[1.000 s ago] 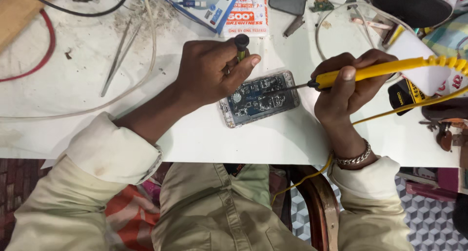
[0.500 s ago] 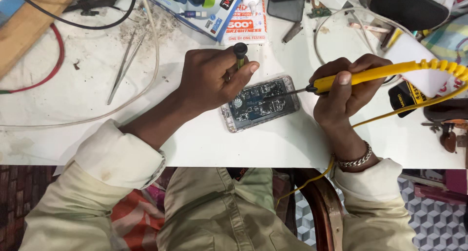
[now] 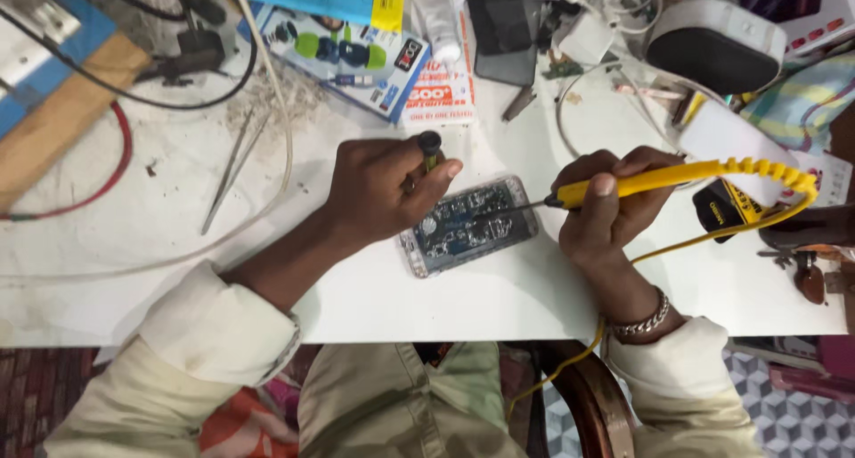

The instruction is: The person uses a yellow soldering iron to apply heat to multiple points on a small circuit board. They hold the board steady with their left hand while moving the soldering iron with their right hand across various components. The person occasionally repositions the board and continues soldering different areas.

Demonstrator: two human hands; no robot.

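An opened phone [image 3: 472,226] with its circuit board showing lies on the white table [image 3: 445,298]. My left hand [image 3: 383,191] rests on the phone's left end and grips a small black-capped screwdriver [image 3: 430,146] upright. My right hand [image 3: 606,213] holds a yellow soldering iron [image 3: 677,178]; its thin metal tip touches the board near the phone's right half. The iron's yellow cord [image 3: 712,235] loops down past my right wrist.
Tweezers [image 3: 227,173] and a white cable [image 3: 267,93] lie at the left. A wooden block with a blue plate [image 3: 53,93], packages [image 3: 356,57], a dark phone [image 3: 503,35], a white device [image 3: 717,44] and a yellow meter [image 3: 726,213] crowd the back and right.
The view has shifted downward, so things sit lower in frame. Both hands keep their grips; the iron's tip stays on the board.
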